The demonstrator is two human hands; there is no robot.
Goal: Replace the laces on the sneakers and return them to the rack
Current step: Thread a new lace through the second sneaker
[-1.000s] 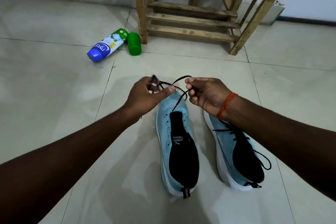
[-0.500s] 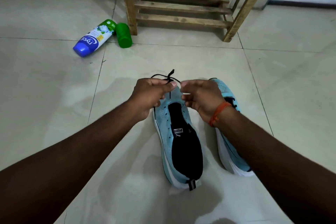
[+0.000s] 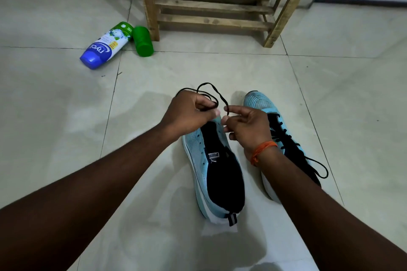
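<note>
Pinching a black lace (image 3: pixel 207 83) between them, both hands sit at the centre of the frame, just above the toe end of a light-blue sneaker (image 3: pixel 220 174). The left hand (image 3: pixel 189 114) has its grip curled round a bunch of the lace. The right hand (image 3: pixel 247 128) holds the lace's other end in a thumb-and-forefinger grip, its remaining fingers loosely bent. Between the two hands the lace rises in a slack loop.

That sneaker lies flat on the tiled floor (image 3: pixel 66 116), toe pointing up the frame, black tongue and eyelets showing. A second sneaker (image 3: pixel 261 100) lies just beside it toward the right edge, laced in black and partly hidden by the right forearm, with one loop trailing onto the tiles. An orange thread (image 3: pixel 263 149) circles the right wrist.

At top centre stands the wooden rack (image 3: pixel 211 21), well apart from the shoes. In the upper left a white-and-blue bottle (image 3: pixel 104 48) lies on its side, a green cap (image 3: pixel 143 42) just beside it — near the rack's leg.
</note>
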